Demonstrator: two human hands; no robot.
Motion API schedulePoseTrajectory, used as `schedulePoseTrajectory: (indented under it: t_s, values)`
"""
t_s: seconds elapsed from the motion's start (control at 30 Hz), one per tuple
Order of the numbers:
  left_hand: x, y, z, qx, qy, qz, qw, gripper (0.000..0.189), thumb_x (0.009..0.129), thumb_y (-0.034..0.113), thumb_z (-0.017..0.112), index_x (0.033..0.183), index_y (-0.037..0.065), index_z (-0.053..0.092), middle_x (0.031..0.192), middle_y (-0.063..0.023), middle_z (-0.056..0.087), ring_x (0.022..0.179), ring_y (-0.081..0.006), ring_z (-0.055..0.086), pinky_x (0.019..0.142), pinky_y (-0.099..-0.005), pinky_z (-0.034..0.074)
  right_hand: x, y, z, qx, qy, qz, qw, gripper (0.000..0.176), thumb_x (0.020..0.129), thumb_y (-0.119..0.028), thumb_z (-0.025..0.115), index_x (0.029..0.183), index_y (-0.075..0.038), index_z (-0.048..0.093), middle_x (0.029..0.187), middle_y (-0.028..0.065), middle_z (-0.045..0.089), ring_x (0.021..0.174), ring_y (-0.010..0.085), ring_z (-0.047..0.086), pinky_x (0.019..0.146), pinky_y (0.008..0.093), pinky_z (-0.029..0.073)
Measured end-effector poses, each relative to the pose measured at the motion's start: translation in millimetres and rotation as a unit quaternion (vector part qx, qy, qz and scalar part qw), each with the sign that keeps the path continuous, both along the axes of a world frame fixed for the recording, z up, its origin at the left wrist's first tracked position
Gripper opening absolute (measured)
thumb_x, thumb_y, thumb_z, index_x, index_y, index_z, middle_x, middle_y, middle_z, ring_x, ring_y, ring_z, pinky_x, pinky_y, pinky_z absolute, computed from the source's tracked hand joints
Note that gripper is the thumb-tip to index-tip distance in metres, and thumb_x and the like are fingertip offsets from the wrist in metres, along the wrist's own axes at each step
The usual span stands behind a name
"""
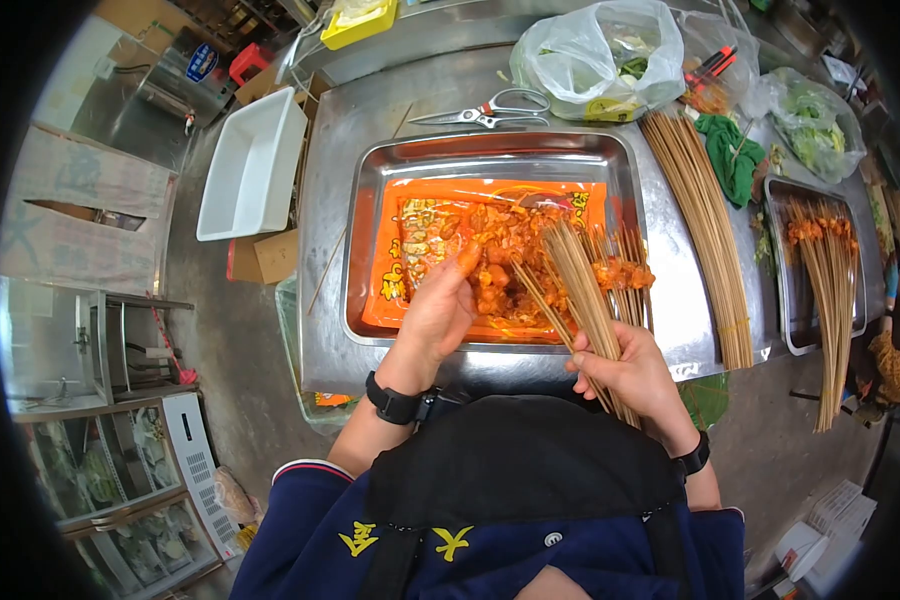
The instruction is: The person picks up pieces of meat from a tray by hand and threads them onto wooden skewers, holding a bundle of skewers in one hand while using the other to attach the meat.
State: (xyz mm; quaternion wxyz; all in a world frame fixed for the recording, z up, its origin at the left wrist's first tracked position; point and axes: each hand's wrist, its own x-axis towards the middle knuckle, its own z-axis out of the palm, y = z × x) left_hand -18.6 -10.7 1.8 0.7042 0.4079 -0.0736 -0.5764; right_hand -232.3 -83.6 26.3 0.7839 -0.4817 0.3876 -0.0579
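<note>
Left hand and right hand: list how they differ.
The left hand has its fingertips at the red meat; the right hand grips a bundle of sticks. The left hand is mostly over the tray; the right hand shows mostly below its near rim. Both have black bands at the wrist.

Skewers (582, 285) of matt wood, tray (500, 150) smooth glossy metal, orange packet (382, 300) shiny plastic, apron (530, 450) matt cloth.

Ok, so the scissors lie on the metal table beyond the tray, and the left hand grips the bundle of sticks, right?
Not quite: the head view shows the right hand gripping the bundle of sticks. The scissors do lie on the metal table beyond the tray.
</note>
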Motion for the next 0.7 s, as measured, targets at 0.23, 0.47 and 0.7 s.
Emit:
schedulePoseTrajectory:
  t_s: [0.23, 0.47, 0.7]
  values:
    - [5.9, 9.8, -0.1, 0.014, -0.108, -0.046, 0.993, 0.029, 0.086, 0.011, 0.050, 0.112, -0.002, 0.049, 0.101, -0.0097, 0.059, 0.086, -0.0165, 0.058, 0.075, -0.0283, 0.048, 1.7, 3.1, -1.2, -0.010, 0.008, -0.002, 1.000, 0.012, 0.080, -0.004, 0.058, 0.090, 0.000, 0.054, 0.075, 0.0056, 0.059, 0.057, 0.0091, 0.058, 0.049, 0.0200, 0.048]
    - [0.2, 4.6, -5.5, 0.003, -0.138, -0.019, 0.990, 0.024, 0.086, 0.011, 0.053, 0.106, -0.001, 0.054, 0.095, -0.0074, 0.061, 0.078, -0.0136, 0.060, 0.067, -0.0255, 0.050, 2.7, 5.3, 0.9, -0.023, 0.016, 0.019, 0.999, 0.011, 0.079, -0.001, 0.057, 0.089, 0.001, 0.053, 0.074, 0.0077, 0.059, 0.056, 0.0109, 0.059, 0.048, 0.0214, 0.048]
    - [-0.3, 5.2, -2.8, 0.020, -0.135, -0.019, 0.990, 0.024, 0.087, 0.019, 0.052, 0.103, 0.001, 0.055, 0.093, -0.0061, 0.062, 0.078, -0.0134, 0.060, 0.065, -0.0270, 0.051, 2.6, 5.0, 2.0, -0.020, 0.015, 0.012, 1.000, 0.011, 0.079, -0.001, 0.057, 0.089, 0.000, 0.054, 0.074, 0.0075, 0.059, 0.057, 0.0106, 0.058, 0.048, 0.0213, 0.048]
